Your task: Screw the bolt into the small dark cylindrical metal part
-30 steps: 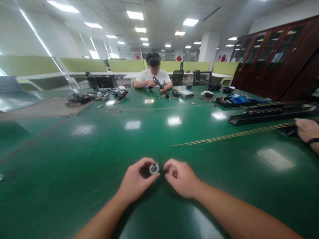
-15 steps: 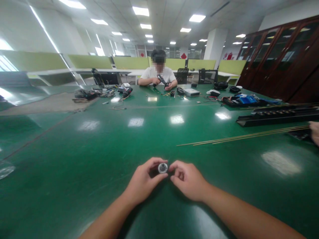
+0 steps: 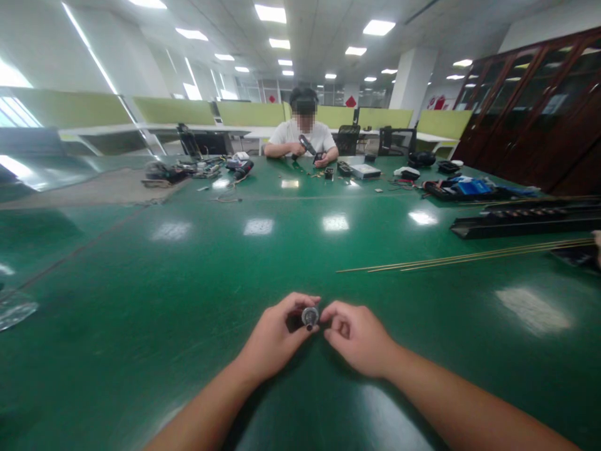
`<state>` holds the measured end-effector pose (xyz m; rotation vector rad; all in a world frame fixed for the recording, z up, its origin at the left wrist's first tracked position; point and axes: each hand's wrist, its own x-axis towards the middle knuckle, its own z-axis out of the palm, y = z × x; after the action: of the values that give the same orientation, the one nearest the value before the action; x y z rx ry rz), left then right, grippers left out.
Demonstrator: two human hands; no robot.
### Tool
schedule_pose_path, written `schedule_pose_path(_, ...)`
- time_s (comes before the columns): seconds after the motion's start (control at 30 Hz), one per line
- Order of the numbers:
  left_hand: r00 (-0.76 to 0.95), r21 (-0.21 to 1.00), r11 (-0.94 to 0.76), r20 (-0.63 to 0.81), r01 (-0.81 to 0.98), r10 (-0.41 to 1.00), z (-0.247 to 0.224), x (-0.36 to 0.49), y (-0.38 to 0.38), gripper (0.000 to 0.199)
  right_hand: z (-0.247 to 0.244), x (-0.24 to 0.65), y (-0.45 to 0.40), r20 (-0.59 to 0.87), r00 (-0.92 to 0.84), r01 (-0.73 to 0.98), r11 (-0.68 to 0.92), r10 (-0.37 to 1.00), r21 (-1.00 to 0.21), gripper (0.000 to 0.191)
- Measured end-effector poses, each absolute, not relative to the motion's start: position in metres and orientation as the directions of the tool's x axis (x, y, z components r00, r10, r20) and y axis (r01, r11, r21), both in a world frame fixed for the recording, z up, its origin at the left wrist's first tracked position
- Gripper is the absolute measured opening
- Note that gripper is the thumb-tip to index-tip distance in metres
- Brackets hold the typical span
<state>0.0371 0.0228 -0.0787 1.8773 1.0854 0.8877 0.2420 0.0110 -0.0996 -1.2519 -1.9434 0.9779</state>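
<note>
My left hand (image 3: 277,335) grips a small round silvery metal piece (image 3: 310,315) between its thumb and fingers, just over the green table. A short stub with a dark end sticks out of the piece, tilted down toward me. Close by on the right is my right hand (image 3: 359,341), its fingers curled in and its thumb apart from the forefinger, with nothing visible between them. Its forefinger tip is very near the piece; whether they touch I cannot tell.
Thin brass-coloured rods (image 3: 451,259) lie to the right, below a long black channel (image 3: 526,224). Across the green table (image 3: 197,269) a person (image 3: 303,134) handles a dark tool. Loose parts (image 3: 206,168) lie far left, a blue-and-black heap (image 3: 469,186) far right. A clear plastic item (image 3: 16,309) sits at left.
The round piece has turned in my left hand: its dark-ended stub now points down toward me instead of facing up. My right hand keeps nearly the same pose; the view has shifted slightly.
</note>
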Motion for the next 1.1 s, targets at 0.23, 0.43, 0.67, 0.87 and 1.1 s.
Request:
schedule_pose_path(0.23, 0.402, 0.852, -0.357, 0.194, 0.383, 0.895, -0.0793, 0.0382, 0.0227, 0.019, -0.098, 0.2432, 0.0101, 0.112, -0.369, 0.471, 0.289, 0.923, -0.833, 0.019)
schedule_pose_path(0.43, 0.416, 0.845, -0.358, 0.183, 0.396, 0.891, -0.0794, 0.0389, 0.0247, 0.025, -0.0972, 0.2425, 0.0101, 0.123, -0.371, 0.474, 0.302, 0.92, -0.827, 0.019)
schedule_pose_path(0.67, 0.401, 0.852, -0.313, 0.135, 0.419, 0.906, -0.0794, 0.0382, 0.0244, 0.028, -0.0963, 0.2433, 0.0098, 0.123, -0.373, 0.471, 0.302, 0.92, -0.829, 0.017)
schedule_pose_path(0.87, 0.414, 0.85, -0.301, 0.11, 0.432, 0.904, -0.0792, 0.0396, 0.0257, 0.027, -0.096, 0.2439, 0.0095, 0.125, -0.368, 0.468, 0.3, 0.921, -0.831, 0.016)
schedule_pose_path(1.1, 0.434, 0.854, -0.295, 0.092, 0.429, 0.896, -0.0802, 0.0391, 0.026, 0.029, -0.0973, 0.2433, 0.0102, 0.127, -0.368, 0.453, 0.297, 0.921, -0.84, 0.014)
